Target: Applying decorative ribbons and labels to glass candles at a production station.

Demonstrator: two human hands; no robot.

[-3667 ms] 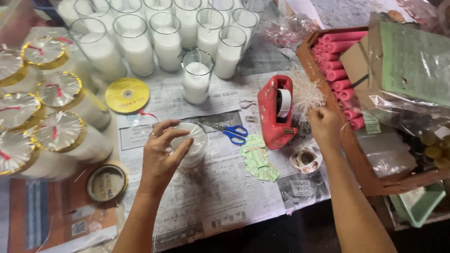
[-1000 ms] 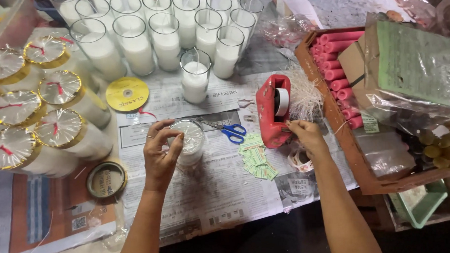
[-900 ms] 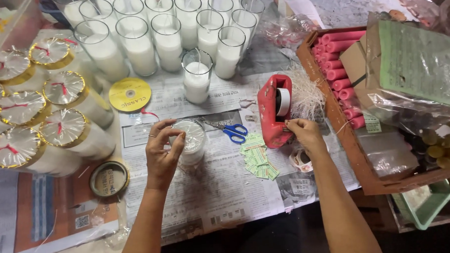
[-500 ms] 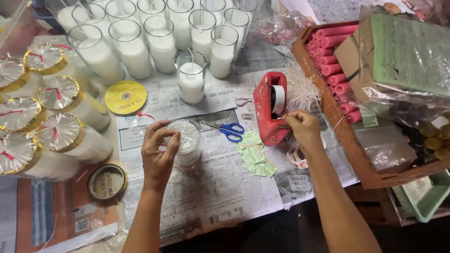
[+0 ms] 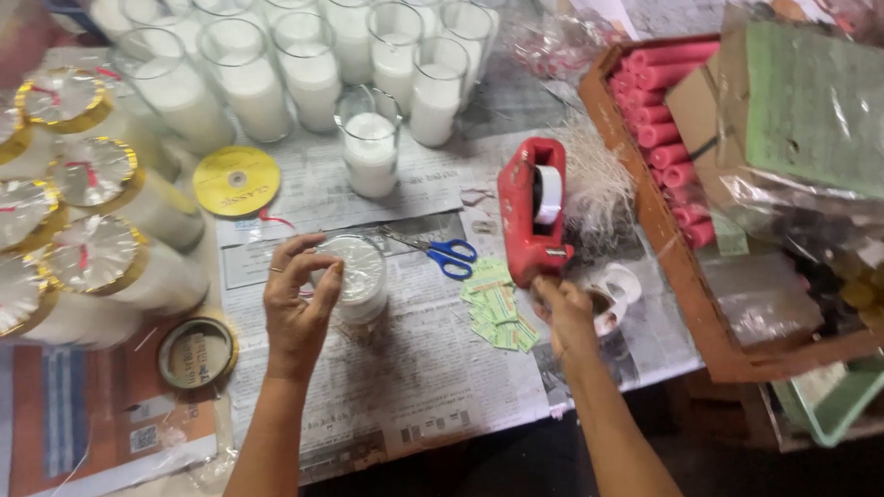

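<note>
My left hand (image 5: pixel 300 304) grips the rim of a glass candle jar (image 5: pixel 358 277) that stands on newspaper, its top covered with clear crinkled film. My right hand (image 5: pixel 566 314) hovers just below the front of a red tape dispenser (image 5: pixel 525 216), fingers pinched together. Whether a strip of clear tape is between them is not visible. Blue-handled scissors (image 5: pixel 450 255) lie between the jar and the dispenser. A small heap of green paper labels (image 5: pixel 498 312) lies just left of my right hand.
Several open glasses of white wax (image 5: pixel 308 67) stand at the back, one glass (image 5: pixel 370 143) apart. Film-covered, gold-rimmed candles (image 5: pixel 90 256) fill the left. A yellow disc (image 5: pixel 236 180), a gold tape roll (image 5: pixel 197 353), white tape rolls (image 5: pixel 615 289) and a wooden tray of pink rolls (image 5: pixel 660 104) lie around.
My right hand went from the straw pile to the dispenser's cutter, then pulled back toward me. My left hand stayed on the jar, fingers shifting on its rim.
</note>
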